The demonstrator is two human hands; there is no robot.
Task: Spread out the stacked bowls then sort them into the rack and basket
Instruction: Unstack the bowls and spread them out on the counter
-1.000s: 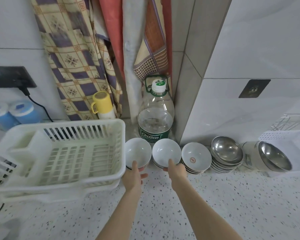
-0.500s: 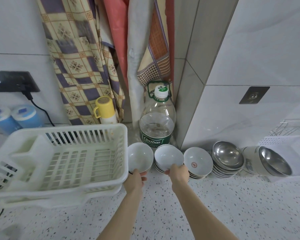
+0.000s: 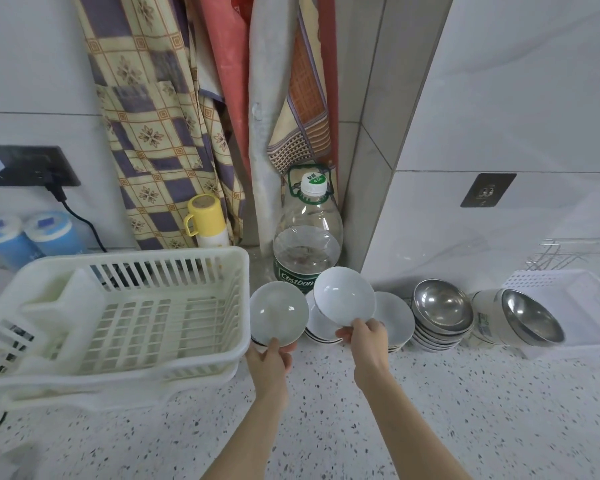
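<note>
Both hands have just lifted bowls off the stacks. The left hand (image 3: 269, 356) pinches a bowl (image 3: 278, 313); the right hand (image 3: 362, 336) pinches a white bowl (image 3: 344, 299). Sorting can start.

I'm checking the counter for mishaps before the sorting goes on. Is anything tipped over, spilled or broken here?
Nothing spilled or broken shows. One steel bowl lies tipped on its side against the white basket, while the steel stack stands upright. The tilted white bowls are simply held by the left hand and right hand.

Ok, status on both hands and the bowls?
Left hand pinches grey bowl. Right hand lifts white bowl off stack. Rack beside, unobstructed.
</note>
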